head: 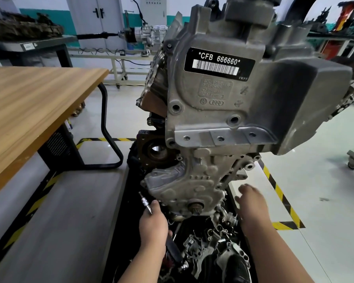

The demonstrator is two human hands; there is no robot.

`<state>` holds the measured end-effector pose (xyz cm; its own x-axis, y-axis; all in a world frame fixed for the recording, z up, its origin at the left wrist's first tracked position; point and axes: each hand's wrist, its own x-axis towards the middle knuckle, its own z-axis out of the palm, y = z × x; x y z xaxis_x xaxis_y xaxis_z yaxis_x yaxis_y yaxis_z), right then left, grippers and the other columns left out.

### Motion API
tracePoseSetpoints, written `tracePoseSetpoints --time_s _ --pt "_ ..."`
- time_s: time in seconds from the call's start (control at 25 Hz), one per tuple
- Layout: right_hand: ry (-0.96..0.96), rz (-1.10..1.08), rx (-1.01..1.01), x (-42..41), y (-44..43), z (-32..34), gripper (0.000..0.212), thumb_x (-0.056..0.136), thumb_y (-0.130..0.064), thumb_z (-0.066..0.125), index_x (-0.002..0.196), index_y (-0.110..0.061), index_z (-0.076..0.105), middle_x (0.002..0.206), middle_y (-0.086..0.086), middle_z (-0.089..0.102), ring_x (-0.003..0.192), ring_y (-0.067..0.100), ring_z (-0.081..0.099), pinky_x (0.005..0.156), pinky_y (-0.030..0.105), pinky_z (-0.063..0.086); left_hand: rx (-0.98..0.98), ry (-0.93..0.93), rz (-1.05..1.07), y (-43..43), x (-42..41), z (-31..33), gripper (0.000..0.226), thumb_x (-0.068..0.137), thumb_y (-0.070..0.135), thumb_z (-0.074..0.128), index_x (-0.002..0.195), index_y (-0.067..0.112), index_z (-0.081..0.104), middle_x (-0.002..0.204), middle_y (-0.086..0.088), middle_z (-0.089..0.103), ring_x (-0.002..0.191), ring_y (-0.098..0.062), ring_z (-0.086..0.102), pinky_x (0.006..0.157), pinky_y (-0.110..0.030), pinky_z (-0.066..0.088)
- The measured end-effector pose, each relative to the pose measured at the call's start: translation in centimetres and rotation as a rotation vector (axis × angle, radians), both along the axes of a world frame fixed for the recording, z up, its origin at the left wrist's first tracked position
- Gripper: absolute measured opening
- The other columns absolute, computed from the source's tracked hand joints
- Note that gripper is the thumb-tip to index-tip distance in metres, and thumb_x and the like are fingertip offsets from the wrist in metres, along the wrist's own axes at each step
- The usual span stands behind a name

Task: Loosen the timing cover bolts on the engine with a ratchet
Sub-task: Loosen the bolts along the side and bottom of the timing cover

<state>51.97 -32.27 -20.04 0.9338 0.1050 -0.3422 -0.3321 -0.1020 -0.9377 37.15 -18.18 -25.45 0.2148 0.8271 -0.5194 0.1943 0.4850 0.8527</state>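
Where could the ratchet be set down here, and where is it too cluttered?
Free: the wooden tabletop left of the engine, and the grey strip between that table and the black tray. Crowded: the tray below the engine, full of loose metal parts.

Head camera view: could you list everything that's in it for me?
grey cast-metal engine: one, grey, centre.
black barcode label: one, black with white print, high on the engine.
wooden-topped table: one, light brown, left.
yellow-and-black floor tape: several strips, around the engine.
loose metal parts: many, grey, heaped below the engine.
black-handled ratchet: one, silver and black, lower left of the engine.
left hand: one, grips the ratchet.
right hand: one, fingers straight, lower right of the engine; contact unclear.
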Motion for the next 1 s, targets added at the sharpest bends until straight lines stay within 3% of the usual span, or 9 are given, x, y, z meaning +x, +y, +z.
tracePoseSetpoints --time_s 0.08,0.24,0.32,0.52,0.64,0.76,0.84,0.92,1.0 --pt "0.219 -0.002 0.01 0.5 1.3 -1.3 0.021 0.092 -0.025 0.042 0.082 -0.014 0.056 0.078 0.003 0.052 0.065 0.023 0.048 0.058 0.03 0.032 -0.156 -0.143 0.048 -1.4 0.8 0.7 0.044 0.097 0.048 0.046 0.078 0.009 0.058 0.053 -0.003 0.048 0.029 -0.017 0.04 0.043 -0.026 0.039" --pt "0.265 -0.152 -0.077 2.3 4.1 -5.4 0.051 0.098 -0.039 0.029 0.125 -0.004 0.055 0.122 0.015 0.057 0.108 0.033 0.052 0.092 0.039 0.04 -0.495 -0.364 0.353 0.4 2.4 2.0 0.037 0.1 0.04 0.041 0.085 0.008 0.05 0.071 -0.006 0.049 0.051 -0.021 0.042 0.046 -0.025 0.036" --pt "0.338 -0.21 0.003 2.8 5.6 -7.5 0.056 0.097 -0.043 0.029 0.125 -0.003 0.055 0.127 0.017 0.056 0.113 0.036 0.052 0.098 0.044 0.041 -0.495 -0.355 0.382 1.9 3.3 2.2 0.027 0.099 0.03 0.043 0.085 0.01 0.053 0.071 -0.007 0.053 0.054 -0.022 0.046 0.046 -0.023 0.037" --pt "0.614 -0.418 0.461 4.0 8.1 -10.0 0.021 0.072 -0.036 0.051 0.081 -0.019 0.06 0.086 0.004 0.061 0.08 0.027 0.057 0.074 0.034 0.047 -0.451 -0.297 0.447 4.1 4.4 1.3 0.027 0.095 0.021 0.047 0.072 0.01 0.055 0.069 -0.009 0.056 0.053 -0.022 0.049 0.045 -0.023 0.039" --pt "0.585 -0.41 0.512 3.7 7.9 -10.2 0.019 0.066 -0.028 0.048 0.081 -0.023 0.058 0.093 0.005 0.059 0.078 0.026 0.056 0.071 0.033 0.047 -0.464 -0.325 0.408 4.3 4.4 0.8 0.024 0.094 0.015 0.046 0.072 0.01 0.055 0.064 -0.01 0.054 0.048 -0.02 0.045 0.037 -0.02 0.036" --pt "0.643 -0.378 0.508 4.3 7.6 -10.1 0.038 0.071 -0.039 0.054 0.098 -0.019 0.068 0.101 0.005 0.068 0.093 0.031 0.064 0.088 0.043 0.05 -0.419 -0.314 0.429 4.2 4.7 0.7 0.026 0.095 0.012 0.043 0.072 0.01 0.054 0.065 -0.011 0.054 0.048 -0.02 0.044 0.038 -0.02 0.037" --pt "0.623 -0.262 0.47 4.1 7.4 -8.9 0.044 0.079 -0.044 0.055 0.11 -0.017 0.069 0.106 0.008 0.069 0.1 0.033 0.064 0.092 0.044 0.05 -0.412 -0.285 0.38 4.1 4.3 1.2 0.028 0.096 0.009 0.041 0.07 0.009 0.052 0.065 -0.011 0.053 0.05 -0.021 0.045 0.044 -0.022 0.038" --pt "0.503 -0.085 0.333 3.8 6.4 -7.6 0.037 0.089 -0.03 0.046 0.114 -0.01 0.065 0.11 0.015 0.066 0.101 0.034 0.061 0.085 0.038 0.05 -0.393 -0.235 0.289 3.7 3.6 1.8 0.03 0.096 0.008 0.037 0.068 0.009 0.049 0.059 -0.009 0.048 0.047 -0.02 0.04 0.046 -0.022 0.034" --pt "0.232 0.192 -0.037 3.1 4.2 -6.1 0.033 0.094 -0.017 0.04 0.114 -0.004 0.063 0.11 0.017 0.064 0.097 0.031 0.059 0.077 0.034 0.046 -0.391 -0.189 0.175 2.0 2.7 2.0 0.03 0.096 0.013 0.038 0.068 0.01 0.045 0.052 -0.005 0.042 0.037 -0.018 0.035 0.041 -0.02 0.032"
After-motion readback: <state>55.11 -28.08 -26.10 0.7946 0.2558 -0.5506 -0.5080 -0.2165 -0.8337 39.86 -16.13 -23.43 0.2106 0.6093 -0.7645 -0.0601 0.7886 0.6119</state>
